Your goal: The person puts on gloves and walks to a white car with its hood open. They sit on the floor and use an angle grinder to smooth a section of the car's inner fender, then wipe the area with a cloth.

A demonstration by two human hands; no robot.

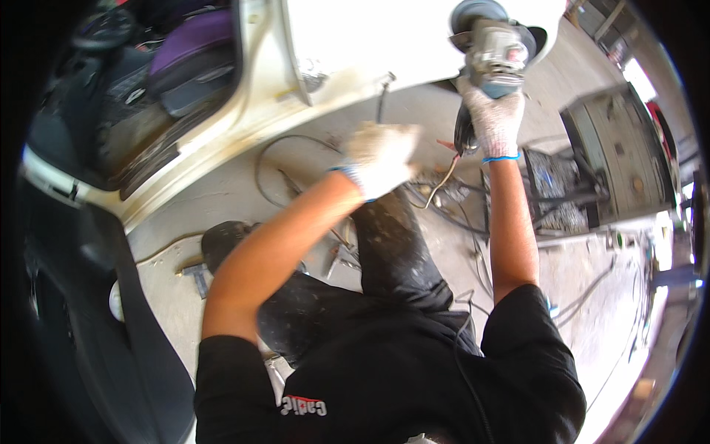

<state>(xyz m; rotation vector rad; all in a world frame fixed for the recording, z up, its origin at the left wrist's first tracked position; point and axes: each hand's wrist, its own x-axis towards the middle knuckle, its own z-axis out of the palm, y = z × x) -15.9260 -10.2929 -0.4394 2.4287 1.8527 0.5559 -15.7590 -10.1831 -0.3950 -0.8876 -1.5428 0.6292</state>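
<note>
My right hand [494,124], in a white knit glove with a blue cuff edge, is wrapped round the body of an angle grinder [499,59]. The grinder's round disc [479,13] lies against or just over the white car body panel [370,37]; whether it touches, I cannot tell. Lower and to the left, my left hand [379,159] wears a matching glove and is smeared by motion. Its fingers do not show clearly. A thin dark rod [383,100] runs from the panel's lower edge toward that hand; whether the hand holds it is unclear.
An open door [96,296] stands at the left, by the car's sill [185,159] and a purple-and-black seat [192,55]. At the right is a grey metal cabinet or machine [621,159]. Cables [477,251] and a hammer-like tool [196,277] lie on the floor near my knees.
</note>
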